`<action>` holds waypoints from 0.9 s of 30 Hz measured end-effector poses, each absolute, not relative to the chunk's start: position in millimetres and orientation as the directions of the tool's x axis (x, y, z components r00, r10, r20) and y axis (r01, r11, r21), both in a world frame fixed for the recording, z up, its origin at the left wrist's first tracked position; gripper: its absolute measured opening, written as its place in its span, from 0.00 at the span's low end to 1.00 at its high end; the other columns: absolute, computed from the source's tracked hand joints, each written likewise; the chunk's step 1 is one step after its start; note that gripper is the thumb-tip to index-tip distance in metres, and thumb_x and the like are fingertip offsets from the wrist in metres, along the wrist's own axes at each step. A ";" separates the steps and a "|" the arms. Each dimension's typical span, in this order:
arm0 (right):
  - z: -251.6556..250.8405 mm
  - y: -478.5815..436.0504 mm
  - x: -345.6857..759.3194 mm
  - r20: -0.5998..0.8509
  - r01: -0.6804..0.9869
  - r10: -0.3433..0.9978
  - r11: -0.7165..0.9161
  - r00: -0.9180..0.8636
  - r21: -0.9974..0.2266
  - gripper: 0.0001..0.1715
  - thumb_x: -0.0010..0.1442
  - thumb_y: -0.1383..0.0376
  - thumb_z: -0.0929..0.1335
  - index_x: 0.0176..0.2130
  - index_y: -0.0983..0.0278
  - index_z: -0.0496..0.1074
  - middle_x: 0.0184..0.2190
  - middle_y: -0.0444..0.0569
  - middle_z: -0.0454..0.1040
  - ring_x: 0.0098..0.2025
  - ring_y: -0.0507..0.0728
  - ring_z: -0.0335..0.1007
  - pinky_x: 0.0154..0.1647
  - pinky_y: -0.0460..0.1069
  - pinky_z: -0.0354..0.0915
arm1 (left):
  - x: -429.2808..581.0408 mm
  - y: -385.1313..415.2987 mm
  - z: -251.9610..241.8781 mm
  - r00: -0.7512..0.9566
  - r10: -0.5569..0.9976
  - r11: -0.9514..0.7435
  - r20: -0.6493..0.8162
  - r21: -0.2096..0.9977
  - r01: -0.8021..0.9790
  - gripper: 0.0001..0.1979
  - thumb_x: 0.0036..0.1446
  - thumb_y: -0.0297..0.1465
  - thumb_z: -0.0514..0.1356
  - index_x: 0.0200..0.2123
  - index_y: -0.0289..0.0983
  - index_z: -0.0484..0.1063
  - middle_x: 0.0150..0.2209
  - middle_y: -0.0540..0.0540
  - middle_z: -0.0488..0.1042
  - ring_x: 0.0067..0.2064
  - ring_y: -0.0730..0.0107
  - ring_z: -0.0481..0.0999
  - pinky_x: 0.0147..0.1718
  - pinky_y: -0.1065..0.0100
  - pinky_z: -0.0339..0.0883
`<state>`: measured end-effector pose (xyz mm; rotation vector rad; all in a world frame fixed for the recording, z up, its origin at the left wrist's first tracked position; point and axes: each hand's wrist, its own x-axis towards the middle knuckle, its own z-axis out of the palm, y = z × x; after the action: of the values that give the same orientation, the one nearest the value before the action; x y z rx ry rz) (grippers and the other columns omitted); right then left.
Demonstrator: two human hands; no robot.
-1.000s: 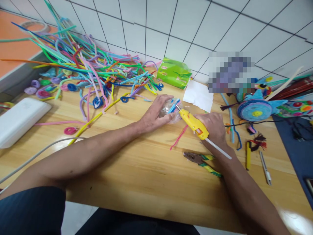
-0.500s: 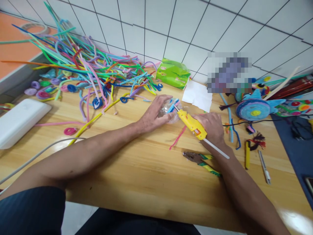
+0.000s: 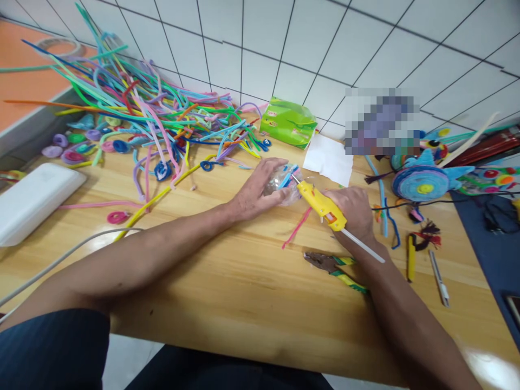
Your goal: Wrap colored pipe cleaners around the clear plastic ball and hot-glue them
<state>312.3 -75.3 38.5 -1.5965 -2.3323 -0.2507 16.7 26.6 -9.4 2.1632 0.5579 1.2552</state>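
My right hand (image 3: pixel 354 213) is wrapped round a yellow glue gun (image 3: pixel 320 205) with a clear glue stick jutting out of its back. Its nozzle touches a small clear plastic piece with blue pipe cleaner bits (image 3: pixel 284 179). My left hand (image 3: pixel 258 190) is closed on that clear piece and holds it down on the wooden table (image 3: pixel 227 281). A loose pink pipe cleaner (image 3: pixel 296 229) lies just below the gun.
A big heap of coloured pipe cleaners (image 3: pixel 150 119) and coiled discs fills the back left. A white box (image 3: pixel 32 200) lies at left, a green packet (image 3: pixel 289 122) and white paper (image 3: pixel 330 158) behind. Pliers (image 3: pixel 331 265), a pen (image 3: pixel 439 277) and pipe-cleaner figures (image 3: pixel 426 179) lie at right.
The glue gun's tip shifted slightly against the clear piece; both hands stay in nearly the same place.
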 end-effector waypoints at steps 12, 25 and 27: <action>40.5 -74.0 307.1 0.383 0.944 0.885 0.319 -0.263 -0.089 0.26 0.82 0.52 0.62 0.59 0.57 0.85 0.37 0.59 0.82 0.47 0.71 0.77 0.53 0.64 0.67 | 16.5 25.1 -7.5 0.475 0.625 -0.730 0.619 0.679 0.077 0.32 0.76 0.51 0.62 0.75 0.44 0.64 0.70 0.34 0.74 0.72 0.43 0.75 0.76 0.38 0.70; 43.8 -78.7 306.2 0.394 0.918 0.858 0.388 -0.328 -0.080 0.28 0.83 0.51 0.61 0.57 0.59 0.86 0.42 0.61 0.86 0.48 0.70 0.77 0.55 0.64 0.65 | 16.9 24.8 -4.7 0.486 0.650 -0.709 0.584 0.696 0.111 0.33 0.76 0.54 0.61 0.74 0.43 0.65 0.70 0.34 0.75 0.73 0.44 0.74 0.75 0.39 0.71; 42.7 -78.5 307.7 0.422 0.917 0.848 0.390 -0.320 -0.089 0.28 0.82 0.49 0.61 0.57 0.57 0.86 0.41 0.60 0.85 0.47 0.70 0.78 0.54 0.65 0.66 | 16.9 24.9 -5.2 0.484 0.650 -0.710 0.586 0.695 0.111 0.34 0.76 0.55 0.60 0.74 0.42 0.65 0.70 0.34 0.75 0.73 0.44 0.74 0.75 0.40 0.71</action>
<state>307.7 -78.5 42.7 -1.5222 -2.2533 -0.2329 16.9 24.9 -5.2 2.1452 0.6257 1.1955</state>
